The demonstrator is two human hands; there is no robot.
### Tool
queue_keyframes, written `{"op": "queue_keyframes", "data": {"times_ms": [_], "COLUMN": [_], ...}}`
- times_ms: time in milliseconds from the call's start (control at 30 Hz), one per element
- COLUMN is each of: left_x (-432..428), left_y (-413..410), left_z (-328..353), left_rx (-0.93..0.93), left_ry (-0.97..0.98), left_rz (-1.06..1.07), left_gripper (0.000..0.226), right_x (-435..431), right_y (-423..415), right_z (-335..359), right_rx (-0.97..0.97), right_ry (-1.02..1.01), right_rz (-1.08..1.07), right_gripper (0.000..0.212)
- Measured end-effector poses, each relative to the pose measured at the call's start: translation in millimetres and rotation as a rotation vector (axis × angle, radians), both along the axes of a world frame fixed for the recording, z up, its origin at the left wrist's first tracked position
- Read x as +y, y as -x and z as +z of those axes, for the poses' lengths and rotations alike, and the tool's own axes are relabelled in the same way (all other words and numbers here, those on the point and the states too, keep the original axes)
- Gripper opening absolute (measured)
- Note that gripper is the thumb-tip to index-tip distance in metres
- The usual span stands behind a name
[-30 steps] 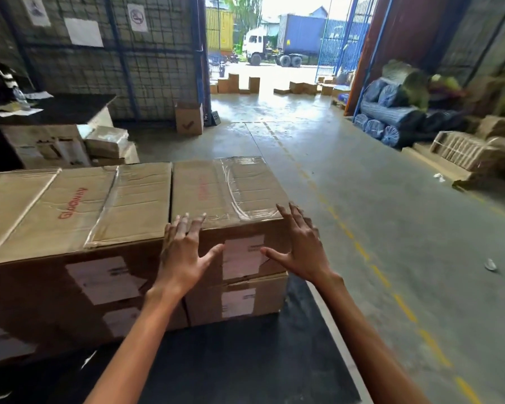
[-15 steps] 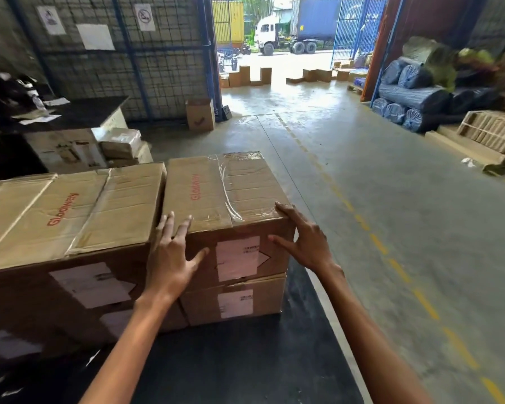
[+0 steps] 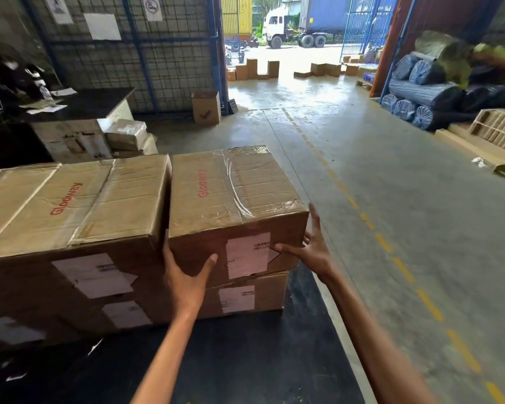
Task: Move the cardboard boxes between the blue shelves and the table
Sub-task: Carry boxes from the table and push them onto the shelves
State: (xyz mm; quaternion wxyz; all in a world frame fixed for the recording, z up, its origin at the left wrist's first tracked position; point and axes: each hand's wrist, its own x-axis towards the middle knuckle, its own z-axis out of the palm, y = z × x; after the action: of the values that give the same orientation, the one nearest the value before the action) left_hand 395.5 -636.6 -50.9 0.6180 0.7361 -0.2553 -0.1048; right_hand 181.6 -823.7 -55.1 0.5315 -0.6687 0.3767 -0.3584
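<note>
A taped cardboard box [image 3: 230, 193] with red lettering sits on top of a second, lower box [image 3: 245, 298] at the right end of the black table [image 3: 245, 360]. My left hand [image 3: 187, 275] clasps its near left corner, fingers in the gap beside the neighbouring box. My right hand [image 3: 312, 249] holds the near right corner, thumb on the front face, fingers round the side. A wider stack of boxes [image 3: 70, 205] stands directly to the left, touching it.
Concrete floor with a dashed yellow line [image 3: 385, 243] runs to the right of the table. A small box [image 3: 206, 107] stands by the blue mesh wall [image 3: 134, 53]. Wrapped rolls [image 3: 420, 94] and cardboard lie at right. A dark desk [image 3: 79, 103] stands at left.
Both hands slid from the box's top front edge down to its two near corners: left into the gap at the left side, right round the right side. The view shifted left.
</note>
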Motion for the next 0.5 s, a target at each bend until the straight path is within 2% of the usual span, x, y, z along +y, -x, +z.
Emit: {"op": "queue_keyframes", "data": {"times_ms": [100, 300, 433, 500], "left_x": [-7, -8, -11, -15], "left_y": [-17, -29, -24, -19], "left_z": [-2, -1, 33, 59], "left_rx": [0.167, 0.217, 0.065, -0.048], "left_ry": [-0.002, 0.077, 0.101, 0.119], "left_rz": [-0.069, -0.161, -0.184, -0.171], "left_gripper": [0.100, 0.106, 0.126, 0.130], "right_x": [-8, -13, -6, -5], "right_y": [-10, -18, -14, -12], "right_z": [-13, -12, 22, 48], "right_rx": [0.055, -0.012, -0.134, -0.149], "right_ry": [-0.022, -0.058, 0.029, 0.155], "right_rz": [-0.010, -0.006, -0.083, -0.150], "right_gripper": [0.101, 0.083, 0.091, 0.110]}}
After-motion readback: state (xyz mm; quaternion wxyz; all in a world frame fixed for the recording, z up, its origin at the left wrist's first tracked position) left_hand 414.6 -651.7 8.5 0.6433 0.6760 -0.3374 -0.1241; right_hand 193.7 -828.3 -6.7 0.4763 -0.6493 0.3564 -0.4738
